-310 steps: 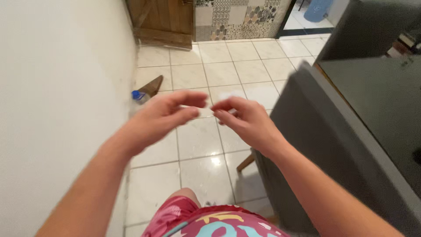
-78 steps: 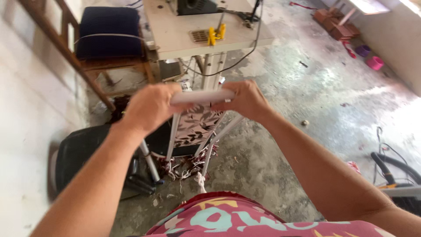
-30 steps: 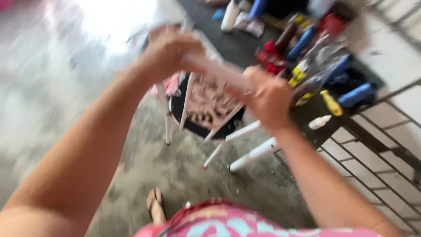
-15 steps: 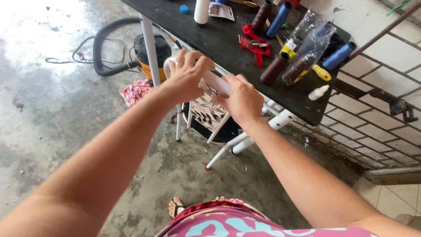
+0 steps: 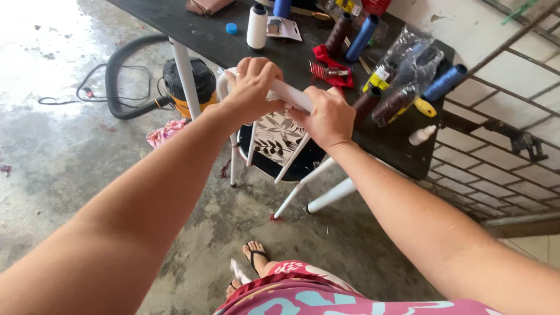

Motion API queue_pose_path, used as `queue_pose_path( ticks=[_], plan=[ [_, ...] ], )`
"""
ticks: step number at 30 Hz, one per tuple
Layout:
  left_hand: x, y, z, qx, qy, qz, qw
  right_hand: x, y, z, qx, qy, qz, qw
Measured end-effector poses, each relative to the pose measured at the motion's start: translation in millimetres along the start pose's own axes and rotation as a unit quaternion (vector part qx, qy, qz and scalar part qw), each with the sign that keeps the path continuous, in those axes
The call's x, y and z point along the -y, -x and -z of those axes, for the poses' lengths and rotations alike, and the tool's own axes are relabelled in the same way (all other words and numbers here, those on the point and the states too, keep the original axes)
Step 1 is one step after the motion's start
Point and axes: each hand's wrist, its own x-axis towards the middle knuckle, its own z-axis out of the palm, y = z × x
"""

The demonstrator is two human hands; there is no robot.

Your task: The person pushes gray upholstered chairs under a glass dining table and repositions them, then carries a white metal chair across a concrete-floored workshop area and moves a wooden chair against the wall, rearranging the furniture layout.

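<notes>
The chair [image 5: 279, 137] sits just above the middle of the frame, a white-framed one with a leaf-patterned seat, tilted so its legs splay down toward the concrete floor [image 5: 76, 169] and pressed close under the edge of the black table [image 5: 210, 35]. We have both hands on its white top rail: our left hand [image 5: 252, 87] is wrapped over the rail near its curved end, fingers closed round it, and our right hand [image 5: 326, 116] is clenched on the same rail just beside the left. To handle it well we judge it best to keep both grips firm and level, so the tilted frame does not twist, and to mind the table edge, where thread spools [image 5: 256, 26] and a clear bag [image 5: 408, 64] stand near our knuckles. At upper left a vacuum cleaner [image 5: 186, 87] with its hose rests on the floor behind a table leg [image 5: 185, 76]. Our sandalled foot [image 5: 256, 259] is at bottom centre, near the chair legs.
</notes>
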Motion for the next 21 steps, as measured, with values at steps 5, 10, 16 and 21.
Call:
queue_pose_path(
  ticks=[5, 10, 16, 21],
  plan=[
    [26.4, -41.1, -12.4, -0.006, 0.012, -0.002, 1.0, -25.3, -31.2, -27.3, -0.069, 0.013, 0.086, 0.994],
    [27.5, -64.9, -17.3, 0.021, 0.012, 0.017, 1.0, -40.5, -45.1, -33.8, -0.068, 0.022, 0.073, 0.995],
    [31.1, -67.8, -17.0, 0.015, -0.007, 0.0, 1.0, -48.3, -46.1, -35.3, -0.047, 0.018, 0.054, 0.997],
    [32.3, -67.3, -12.8, 0.048, -0.027, -0.008, 0.998, -43.1, -45.0, -28.0, -0.053, 0.0, 0.036, 0.998]
  ],
)
